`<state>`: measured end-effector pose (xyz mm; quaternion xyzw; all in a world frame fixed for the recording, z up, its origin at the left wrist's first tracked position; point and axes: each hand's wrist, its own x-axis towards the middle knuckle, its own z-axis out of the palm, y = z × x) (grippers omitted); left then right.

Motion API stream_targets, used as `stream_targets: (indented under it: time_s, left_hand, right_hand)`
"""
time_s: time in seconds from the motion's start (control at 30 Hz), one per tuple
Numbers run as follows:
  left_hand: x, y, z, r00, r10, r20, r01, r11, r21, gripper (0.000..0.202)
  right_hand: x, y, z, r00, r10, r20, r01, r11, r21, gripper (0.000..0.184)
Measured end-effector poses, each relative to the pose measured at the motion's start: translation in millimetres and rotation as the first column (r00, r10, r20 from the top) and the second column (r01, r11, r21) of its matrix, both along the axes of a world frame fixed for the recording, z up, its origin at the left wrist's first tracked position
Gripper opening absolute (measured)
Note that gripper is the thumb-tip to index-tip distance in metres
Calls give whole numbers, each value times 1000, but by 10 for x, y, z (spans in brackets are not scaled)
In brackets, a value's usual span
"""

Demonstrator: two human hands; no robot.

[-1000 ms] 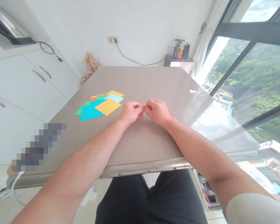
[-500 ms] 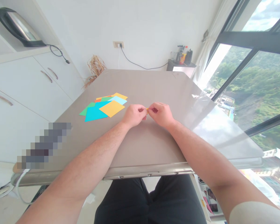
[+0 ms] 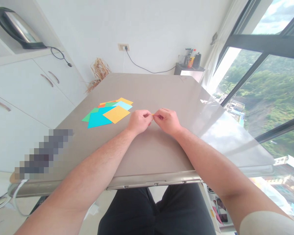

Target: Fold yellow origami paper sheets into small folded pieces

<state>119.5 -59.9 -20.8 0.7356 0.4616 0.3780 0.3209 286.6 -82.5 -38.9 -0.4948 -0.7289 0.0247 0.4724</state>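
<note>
My left hand (image 3: 138, 120) and my right hand (image 3: 168, 120) meet over the middle of the grey table (image 3: 161, 88). Both are closed in a pinch on a small folded yellow-orange paper piece (image 3: 153, 114), of which only a sliver shows between the fingertips. Just left of my left hand lies a fanned pile of coloured paper squares (image 3: 107, 111): orange on top, then cyan, green, light blue and yellow.
White cabinets (image 3: 26, 94) run along the left with a black appliance (image 3: 17, 29) on top. A blurred patch (image 3: 42, 151) covers the table's near left. A small stand with bottles (image 3: 189, 60) sits at the far wall. Large windows (image 3: 264, 81) fill the right.
Both hands keep their pinch on the paper piece and barely shift; less of the yellow-orange piece shows between the fingertips than a second ago. The camera has moved slightly.
</note>
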Motion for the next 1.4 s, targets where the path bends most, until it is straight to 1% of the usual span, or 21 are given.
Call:
stream_targets:
  time_s: [0.13,0.27,0.33,0.43,0.5,0.53,0.6,0.67,0.73,0.8,0.87,0.93,1.07,1.2,1.3,1.4]
  left_hand:
    - [-8,14,1,1000,-14,-21,14,1000,17,19]
    - [-10,7,-1,1000,4,-10,-4,1000,27,18]
    - [-5,-2,-3,1000,19,5,-19,1000,25,18]
    - [6,-6,-11,999,29,30,-30,1000,10,20]
    - [14,4,-22,997,27,68,-25,1000,-18,19]
    - [17,12,-29,995,21,101,-16,999,-43,18]
    - [20,31,-42,984,-1,179,22,993,-113,16]
    - [18,48,-52,973,-14,232,56,983,-177,16]
    - [14,60,-55,971,4,240,47,978,-205,15]
    - [10,67,-50,971,42,236,8,979,-204,11]
    - [9,71,-42,967,71,246,-19,978,-209,8]
    - [11,75,-35,963,83,255,-25,974,-223,7]
    - [23,82,-36,963,72,258,3,961,-278,3]
    - [33,74,-38,964,48,262,39,948,-317,7]
    - [47,59,-28,958,60,280,32,949,-312,8]
    - [58,49,-17,948,76,308,32,943,-333,6]
  right_hand:
    - [-2,-7,17,1000,-7,-11,6,999,-44,15]
    - [-3,-8,10,1000,-13,18,13,1000,-18,16]
    - [-3,-9,-3,997,-20,69,18,999,27,19]
    - [-8,-13,-17,979,-46,200,29,996,87,26]
    - [-14,-15,-14,965,-70,254,49,995,89,28]
    - [-18,-17,-8,966,-84,247,67,995,77,28]
    - [-23,-19,13,980,-102,168,98,995,29,25]
    - [-24,-25,45,995,-94,45,96,994,-57,20]
    - [-19,-35,83,996,-59,-71,46,984,-171,14]
    - [-9,-47,118,986,-43,-159,-3,960,-279,10]
    - [2,-56,141,980,-55,-193,-16,937,-349,10]
    - [10,-57,146,982,-82,-172,11,926,-378,9]
    - [9,-34,121,992,-100,-81,67,937,-344,10]
    - [-8,-6,80,995,-98,6,95,957,-273,11]
    - [-15,3,41,994,-92,68,101,983,-154,14]
    - [-8,6,-1,985,-73,158,78,997,-27,19]
